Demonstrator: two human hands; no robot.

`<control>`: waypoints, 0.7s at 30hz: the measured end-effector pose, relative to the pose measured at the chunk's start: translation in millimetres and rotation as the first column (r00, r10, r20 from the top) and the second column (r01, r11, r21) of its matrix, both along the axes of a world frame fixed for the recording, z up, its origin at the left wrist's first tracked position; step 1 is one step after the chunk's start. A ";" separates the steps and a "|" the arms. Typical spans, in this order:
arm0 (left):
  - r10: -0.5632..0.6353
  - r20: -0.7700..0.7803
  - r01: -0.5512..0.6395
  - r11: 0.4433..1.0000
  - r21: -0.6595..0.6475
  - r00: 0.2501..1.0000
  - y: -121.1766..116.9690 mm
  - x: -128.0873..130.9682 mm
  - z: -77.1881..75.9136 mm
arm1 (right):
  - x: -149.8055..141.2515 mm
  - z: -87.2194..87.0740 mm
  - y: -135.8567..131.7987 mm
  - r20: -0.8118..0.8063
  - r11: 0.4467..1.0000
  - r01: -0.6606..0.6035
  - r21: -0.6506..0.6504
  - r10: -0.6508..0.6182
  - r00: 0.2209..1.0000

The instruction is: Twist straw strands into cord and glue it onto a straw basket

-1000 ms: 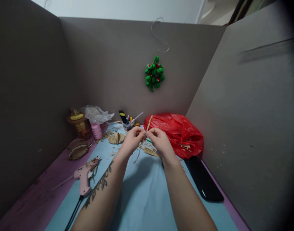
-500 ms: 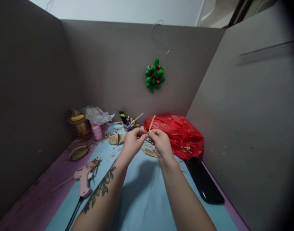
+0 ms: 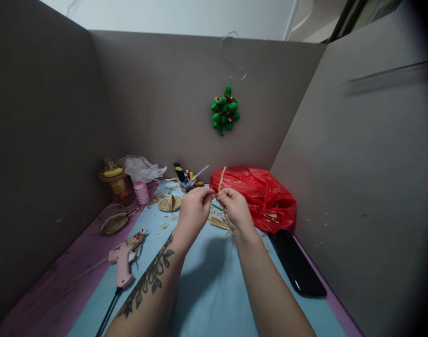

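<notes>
A thin tan braided strand point(image 3: 222, 178), like straw, stands up from between my fingertips above the table. My right hand point(image 3: 235, 206) pinches it near its lower part, and a loose tan end hangs below that hand. My left hand point(image 3: 197, 207) is closed in a pinch right beside it, fingertips close to the strand; what lies between those fingertips is too small to make out. Under the hands lies a flat bundle of tan strips point(image 3: 219, 223). Left of my left hand rests a round woven tan piece point(image 3: 169, 203).
A pink glue gun point(image 3: 122, 262) lies at left, its cord running forward. A red plastic bag point(image 3: 254, 194) and a black tray-like object point(image 3: 298, 264) are at right. Behind stand a cup of tools point(image 3: 186, 185), a pink thread spool point(image 3: 141, 192) and a brown-yellow jar point(image 3: 116, 182).
My left hand has rolled slightly, its back turning more upward. The strand stands a little more upright, and its tail now shows below my right hand.
</notes>
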State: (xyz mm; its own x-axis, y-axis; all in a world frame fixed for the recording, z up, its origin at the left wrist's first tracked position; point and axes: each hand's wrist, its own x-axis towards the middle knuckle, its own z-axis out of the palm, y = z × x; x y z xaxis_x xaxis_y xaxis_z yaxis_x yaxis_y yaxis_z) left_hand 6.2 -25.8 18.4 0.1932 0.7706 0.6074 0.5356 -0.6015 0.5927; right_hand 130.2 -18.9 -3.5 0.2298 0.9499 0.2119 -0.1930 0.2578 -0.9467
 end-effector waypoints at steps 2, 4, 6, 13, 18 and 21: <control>-0.006 0.038 0.007 0.999 -0.035 0.999 3.3 -0.9 -2.0 | 1.0 -0.1 -0.3 0.015 0.998 -0.062 -0.004 0.062 0.998; -0.057 0.061 0.063 0.992 -0.107 0.997 6.4 -1.0 -5.3 | 0.7 0.1 -1.1 0.037 0.995 -0.097 0.005 0.096 0.995; -0.086 0.097 0.103 0.977 -0.185 0.992 9.0 -1.1 -8.0 | -0.2 0.3 -1.8 0.070 0.995 -0.098 0.020 0.096 0.993; -0.111 0.236 0.187 0.926 -0.328 0.965 9.2 -2.7 -2.6 | -2.8 -2.2 -1.9 0.193 0.996 -0.015 0.093 -0.003 0.981; -0.193 0.494 0.405 0.836 -0.369 0.848 14.7 -1.4 -7.2 | -1.6 -3.0 -1.0 0.208 0.991 0.009 0.133 -0.037 0.977; -0.155 0.564 0.424 0.820 -0.384 0.811 21.4 -2.0 -14.6 | -1.1 2.5 -6.1 0.243 0.986 0.086 0.145 -0.120 0.962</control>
